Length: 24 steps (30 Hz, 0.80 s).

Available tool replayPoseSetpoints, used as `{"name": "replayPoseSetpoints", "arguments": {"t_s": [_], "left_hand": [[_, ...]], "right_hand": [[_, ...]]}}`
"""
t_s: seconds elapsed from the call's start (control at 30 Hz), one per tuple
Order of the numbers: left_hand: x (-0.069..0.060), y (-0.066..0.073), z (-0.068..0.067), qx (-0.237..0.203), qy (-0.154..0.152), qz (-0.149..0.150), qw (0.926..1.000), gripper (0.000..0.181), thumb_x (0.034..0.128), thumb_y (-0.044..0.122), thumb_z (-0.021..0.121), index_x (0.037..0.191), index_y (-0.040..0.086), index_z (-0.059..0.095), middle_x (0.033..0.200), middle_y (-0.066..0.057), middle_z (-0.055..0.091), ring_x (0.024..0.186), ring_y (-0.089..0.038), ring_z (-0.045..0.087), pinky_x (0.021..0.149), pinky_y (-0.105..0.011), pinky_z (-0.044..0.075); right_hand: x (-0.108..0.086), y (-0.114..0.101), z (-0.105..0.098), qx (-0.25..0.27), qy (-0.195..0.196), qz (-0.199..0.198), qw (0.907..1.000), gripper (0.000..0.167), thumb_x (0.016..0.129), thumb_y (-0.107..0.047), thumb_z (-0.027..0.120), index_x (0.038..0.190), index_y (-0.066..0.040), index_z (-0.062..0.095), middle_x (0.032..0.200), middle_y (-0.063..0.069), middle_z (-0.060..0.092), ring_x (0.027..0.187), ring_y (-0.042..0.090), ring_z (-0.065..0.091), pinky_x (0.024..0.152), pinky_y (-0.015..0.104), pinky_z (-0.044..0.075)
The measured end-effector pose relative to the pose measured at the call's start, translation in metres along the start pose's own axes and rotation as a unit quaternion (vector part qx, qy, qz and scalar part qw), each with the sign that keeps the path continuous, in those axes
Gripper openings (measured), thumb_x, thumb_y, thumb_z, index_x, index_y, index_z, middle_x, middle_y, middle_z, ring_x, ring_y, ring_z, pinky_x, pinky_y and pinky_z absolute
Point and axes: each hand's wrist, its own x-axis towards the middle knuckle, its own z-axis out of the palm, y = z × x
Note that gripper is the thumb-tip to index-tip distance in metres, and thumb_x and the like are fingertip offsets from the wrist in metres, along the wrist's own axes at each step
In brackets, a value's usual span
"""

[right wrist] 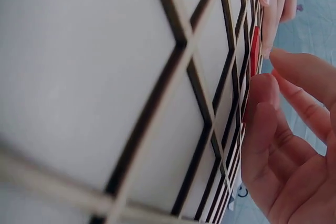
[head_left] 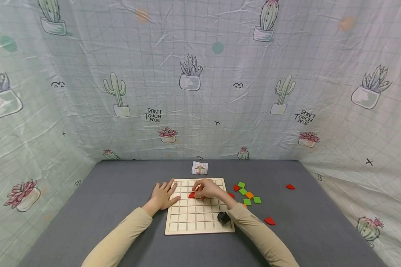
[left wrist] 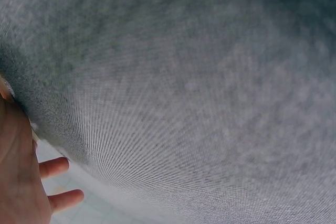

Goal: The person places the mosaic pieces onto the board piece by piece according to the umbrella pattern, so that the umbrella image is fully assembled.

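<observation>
My left hand (head_left: pixel 161 195) rests with fingers spread at the left edge of a pale wooden grid board (head_left: pixel 183 218); in the left wrist view the hand (left wrist: pixel 21 177) shows only at the lower left. Over the board's upper middle, my right hand (head_left: pixel 208 188) has its fingers curled down, pinching a red piece (right wrist: pixel 244 114) mostly hidden by the fingertips. Just left of it, a red rounded-edge piece (head_left: pixel 192 195) lies on the grid. The right wrist view shows the right hand (right wrist: pixel 294 145) close above the grid, with the left hand's fingers beyond.
Loose green squares (head_left: pixel 257 200), orange squares (head_left: pixel 249 195) and red pieces (head_left: pixel 236 188) lie right of the board. Two red pieces, one nearer (head_left: pixel 270 221) and one farther (head_left: pixel 290 186), sit apart. A patterned card (head_left: pixel 199 168) lies behind the board. A black object (head_left: pixel 223 217) is by the right sleeve.
</observation>
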Motion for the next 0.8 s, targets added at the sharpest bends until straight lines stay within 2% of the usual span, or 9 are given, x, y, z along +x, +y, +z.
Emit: {"name": "replayPoseSetpoints", "arguments": {"t_s": [0.1,0.13,0.23,0.33,0.37,0.5,0.63,0.8], "left_hand": [[0.005,-0.002,0.008,0.010,0.002,-0.001,0.9999,0.069,0.0894,0.062,0.021,0.143,0.019,0.023,0.149,-0.003,0.021,0.127,-0.025,0.035,0.095,-0.051,0.030],[0.010,-0.004,0.018,0.014,0.021,0.002,0.9997,0.070,0.0889,0.064,0.014,0.144,0.021,0.017,0.151,-0.003,0.016,0.127,-0.025,0.035,0.094,-0.051,0.029],[0.011,-0.005,0.021,0.014,0.023,0.003,0.9996,0.071,0.0880,0.065,0.010,0.145,0.022,0.014,0.151,-0.002,0.014,0.127,-0.025,0.035,0.094,-0.051,0.029],[0.008,-0.004,0.015,-0.001,0.018,0.005,0.9998,0.069,0.0896,0.062,0.017,0.144,0.020,0.018,0.150,-0.004,0.016,0.127,-0.026,0.034,0.094,-0.051,0.028],[0.003,-0.002,0.004,-0.008,0.000,0.003,1.0000,0.068,0.0900,0.060,0.025,0.143,0.018,0.024,0.149,-0.004,0.021,0.127,-0.026,0.035,0.095,-0.051,0.029],[-0.004,0.000,-0.004,-0.013,0.011,0.012,0.9998,0.064,0.0907,0.056,0.030,0.141,0.015,0.029,0.147,-0.006,0.026,0.126,-0.027,0.036,0.094,-0.050,0.030],[-0.007,0.000,-0.006,-0.010,0.016,0.016,0.9997,0.065,0.0906,0.056,0.030,0.140,0.015,0.030,0.146,-0.006,0.027,0.125,-0.027,0.037,0.094,-0.050,0.030],[-0.004,-0.001,-0.002,-0.013,0.015,0.017,0.9997,0.065,0.0908,0.056,0.029,0.141,0.014,0.029,0.147,-0.007,0.026,0.126,-0.028,0.036,0.094,-0.051,0.030]], "right_hand": [[-0.003,0.001,-0.003,0.003,0.003,-0.007,1.0000,0.015,0.078,-0.011,0.067,0.093,-0.008,0.066,0.070,0.010,0.064,0.053,0.019,0.061,0.047,0.021,0.043],[-0.004,0.001,-0.004,0.002,0.004,-0.009,0.9999,0.015,0.079,-0.011,0.067,0.093,-0.008,0.066,0.071,0.010,0.065,0.054,0.020,0.062,0.047,0.022,0.043],[-0.007,0.001,-0.007,0.000,0.008,-0.018,0.9998,0.016,0.080,-0.012,0.066,0.094,-0.006,0.066,0.072,0.009,0.065,0.054,0.020,0.061,0.048,0.023,0.045],[-0.011,-0.001,-0.009,-0.001,0.010,-0.023,0.9997,0.016,0.080,-0.011,0.066,0.095,-0.005,0.065,0.072,0.009,0.065,0.055,0.022,0.062,0.048,0.022,0.045],[-0.013,-0.001,-0.010,-0.001,0.011,-0.026,0.9996,0.016,0.080,-0.011,0.065,0.095,-0.004,0.065,0.072,0.009,0.065,0.055,0.024,0.062,0.047,0.022,0.045],[-0.022,0.000,-0.015,0.008,0.015,-0.030,0.9994,0.017,0.081,-0.009,0.064,0.096,-0.003,0.065,0.072,0.011,0.064,0.055,0.030,0.061,0.044,0.021,0.042],[-0.035,0.006,-0.019,0.011,0.019,-0.031,0.9993,0.016,0.082,-0.009,0.063,0.096,-0.004,0.065,0.072,0.010,0.064,0.055,0.031,0.060,0.043,0.021,0.041],[-0.053,0.016,-0.027,0.004,0.022,-0.036,0.9991,0.016,0.082,-0.008,0.062,0.096,-0.002,0.065,0.072,0.012,0.064,0.054,0.030,0.060,0.044,0.024,0.043]]}}
